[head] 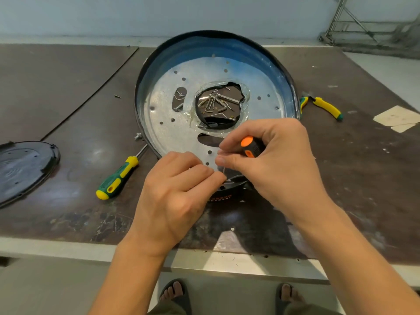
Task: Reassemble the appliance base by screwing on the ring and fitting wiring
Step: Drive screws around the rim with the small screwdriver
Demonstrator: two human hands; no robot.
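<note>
Gripping screwdriver (251,147) with right hand (279,164) — shaft near-upright, tip at near rim of base (200,69); curling left hand (179,192) beside tip, grasp unclear.

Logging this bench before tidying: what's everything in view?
appliance base: one, silver-blue, black rim, table centre
orange screwdriver: one, orange-black, in right hand
green screwdriver: one, yellow-green, left of base
pliers: one, yellow-green, right of base
black cover: one, table's left edge
hex keys: several, silver, seen through base's central hole
paper scraps: two, pale, far right
table: one, dark brown
feet: two, in dark sandals, below table
left hand: fingers curled beside screwdriver tip
right hand: grips orange screwdriver
</note>
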